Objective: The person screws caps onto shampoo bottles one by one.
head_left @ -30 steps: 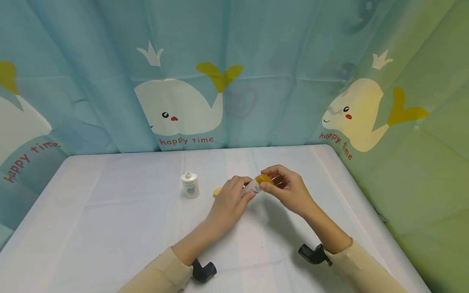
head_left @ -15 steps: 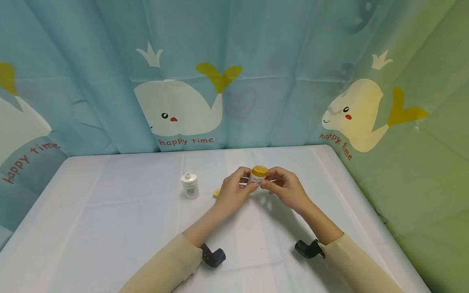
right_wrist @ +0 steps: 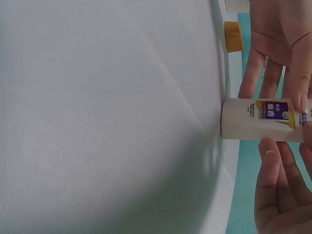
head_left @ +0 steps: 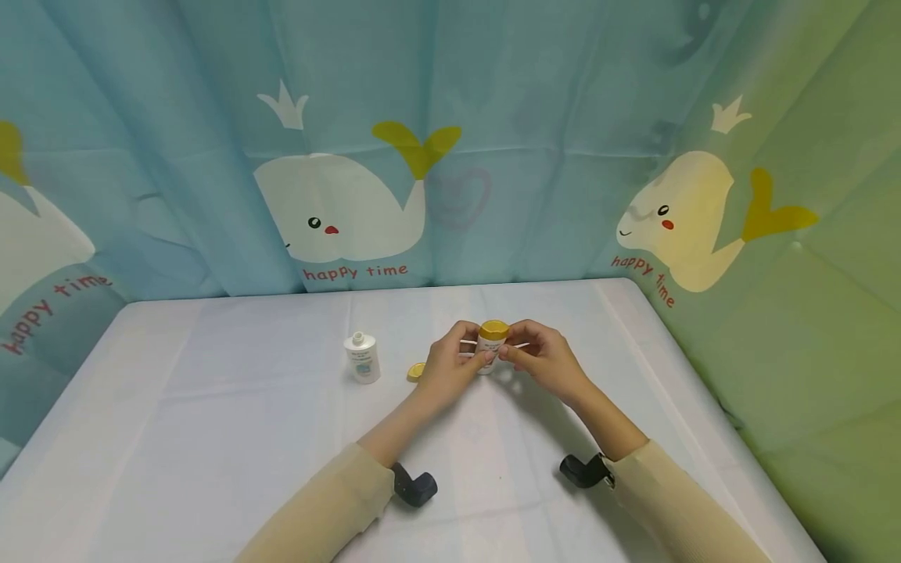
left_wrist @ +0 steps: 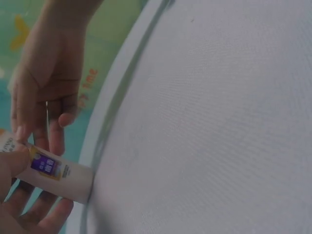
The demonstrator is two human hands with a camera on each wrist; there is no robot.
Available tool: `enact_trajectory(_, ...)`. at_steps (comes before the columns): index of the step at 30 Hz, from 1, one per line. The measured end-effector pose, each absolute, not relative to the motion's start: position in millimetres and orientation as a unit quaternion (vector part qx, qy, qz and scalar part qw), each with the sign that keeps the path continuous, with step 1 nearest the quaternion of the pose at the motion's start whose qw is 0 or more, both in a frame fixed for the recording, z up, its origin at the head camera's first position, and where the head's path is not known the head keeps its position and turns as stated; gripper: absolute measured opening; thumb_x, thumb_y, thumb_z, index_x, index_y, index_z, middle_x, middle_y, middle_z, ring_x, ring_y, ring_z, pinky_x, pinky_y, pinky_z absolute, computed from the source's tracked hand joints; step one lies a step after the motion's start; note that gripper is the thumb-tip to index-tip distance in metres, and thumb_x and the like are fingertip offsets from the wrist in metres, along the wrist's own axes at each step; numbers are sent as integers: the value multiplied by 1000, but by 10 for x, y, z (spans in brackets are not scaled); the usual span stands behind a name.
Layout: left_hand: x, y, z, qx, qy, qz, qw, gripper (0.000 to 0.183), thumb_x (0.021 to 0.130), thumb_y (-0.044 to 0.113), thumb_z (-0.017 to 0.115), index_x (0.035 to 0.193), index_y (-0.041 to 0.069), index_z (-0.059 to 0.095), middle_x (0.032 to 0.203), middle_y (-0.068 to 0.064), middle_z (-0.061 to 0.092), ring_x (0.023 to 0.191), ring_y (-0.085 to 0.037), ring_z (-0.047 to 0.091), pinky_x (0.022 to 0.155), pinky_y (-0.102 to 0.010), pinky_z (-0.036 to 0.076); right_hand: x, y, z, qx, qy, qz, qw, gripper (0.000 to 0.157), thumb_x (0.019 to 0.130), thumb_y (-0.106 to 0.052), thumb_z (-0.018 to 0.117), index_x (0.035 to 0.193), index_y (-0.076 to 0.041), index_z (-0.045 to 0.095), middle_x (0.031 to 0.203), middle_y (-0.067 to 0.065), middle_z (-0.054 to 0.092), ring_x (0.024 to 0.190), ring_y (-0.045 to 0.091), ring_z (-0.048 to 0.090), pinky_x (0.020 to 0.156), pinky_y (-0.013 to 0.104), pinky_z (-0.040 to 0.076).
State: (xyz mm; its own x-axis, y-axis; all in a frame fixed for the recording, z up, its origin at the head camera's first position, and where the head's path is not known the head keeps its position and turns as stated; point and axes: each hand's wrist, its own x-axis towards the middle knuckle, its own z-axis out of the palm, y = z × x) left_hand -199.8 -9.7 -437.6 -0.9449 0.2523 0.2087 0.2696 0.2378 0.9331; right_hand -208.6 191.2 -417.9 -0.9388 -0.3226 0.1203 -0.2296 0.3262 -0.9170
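A white bottle (head_left: 489, 345) with a gold cap (head_left: 494, 330) stands upright between my two hands, its base right at the tabletop in the right wrist view. My left hand (head_left: 449, 366) grips the bottle's left side, thumb across the front and fingers behind. From the other side, my right hand (head_left: 551, 361) pinches it near the top with thumb and fingers, just below the cap. The left wrist view shows the purple label (left_wrist: 45, 165) on the body. Beside my left hand lies a loose gold cap (head_left: 416, 372), partly hidden by that hand.
Left of the hands, a second white bottle (head_left: 363, 363) stands uncapped, its neck showing. A white cloth (head_left: 232, 438) covers the table. Behind and to the right hangs a whale-print curtain (head_left: 535, 156). Black wrist-camera mounts (head_left: 417, 489) stick out under both sleeves.
The bottle has gone from tilted to upright, then down and slightly left. My right fingers have shifted from around the cap to the body below it; the left hand has turned with the bottle.
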Motion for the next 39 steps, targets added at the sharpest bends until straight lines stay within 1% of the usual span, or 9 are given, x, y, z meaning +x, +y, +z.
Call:
enact_trajectory(4, -1993, -105, -4370, -160, -786, -597, 5, 31, 94, 13, 70, 121, 7, 56, 121, -13, 66, 109, -25, 67, 88, -31, 58, -2089, 1895, -4177, -167, 814, -554, 45, 24, 93, -14, 71, 110, 0, 63, 108, 19, 70, 93, 45, 70, 71, 44, 60)
enact_trajectory(9, -1994, -117, -4372, -160, -787, -596, 5, 32, 94, 14, 70, 122, 8, 55, 122, -12, 65, 110, -25, 67, 89, -32, 58, -2095, 1891, -4182, -169, 816, -550, 45, 24, 93, -14, 71, 111, 0, 63, 109, 19, 69, 92, 43, 70, 70, 43, 60)
enact_trajectory(17, -1975, -140, -4314, -162, -783, -600, 9, 41, 92, 12, 72, 129, 10, 52, 130, -8, 61, 116, -25, 64, 94, -38, 56, -2065, 1922, -4113, -161, 843, -513, 15, 26, 91, -16, 74, 113, -7, 65, 113, 11, 70, 95, 27, 69, 76, 27, 58)
enact_trajectory(22, -1891, -195, -4152, -169, -789, -590, 19, 45, 91, 10, 73, 131, 11, 51, 133, -7, 59, 120, -29, 60, 97, -45, 54, -2014, 1950, -3959, -157, 841, -518, 3, 29, 90, -16, 75, 116, -7, 65, 115, 11, 69, 99, 26, 69, 80, 27, 57)
enact_trajectory(27, -1775, -282, -3915, -204, -803, -559, 33, 49, 90, 7, 72, 134, 11, 50, 136, -11, 56, 123, -32, 58, 99, -46, 53, -1985, 1984, -3767, -165, 831, -530, -23, 27, 90, -13, 75, 113, -5, 64, 111, 15, 69, 95, 20, 66, 82, 24, 56)
enact_trajectory(29, -1729, -331, -3821, -220, -808, -544, 44, 50, 90, 6, 73, 134, 12, 50, 136, -10, 56, 123, -30, 58, 99, -45, 53, -1977, 1987, -3700, -173, 827, -534, -32, 25, 90, -11, 74, 112, -3, 64, 109, 16, 68, 94, 18, 65, 82, 23, 55)
enact_trajectory(32, -1649, -437, -3678, -234, -813, -529, 68, 51, 90, 6, 73, 135, 12, 51, 134, -8, 58, 122, -24, 58, 99, -42, 53, -1942, 1958, -3603, -191, 821, -537, -31, 25, 91, -10, 74, 112, -3, 64, 110, 16, 68, 95, 17, 66, 82, 24, 56)
enact_trajectory(35, -1576, -578, -3540, -237, -811, -526, 93, 50, 90, 6, 73, 135, 12, 52, 133, -4, 59, 121, -20, 58, 99, -37, 53, -1892, 1892, -3513, -216, 814, -538, -18, 28, 90, -9, 73, 116, -3, 64, 114, 16, 68, 99, 20, 67, 84, 28, 57)
enact_trajectory(39, -1509, -787, -3385, -238, -810, -519, 131, 51, 89, 5, 74, 135, 10, 53, 133, -4, 59, 121, -22, 58, 100, -37, 53, -1847, 1787, -3432, -250, 809, -532, 0, 31, 90, -8, 73, 119, -4, 64, 117, 13, 68, 104, 25, 68, 87, 35, 57)
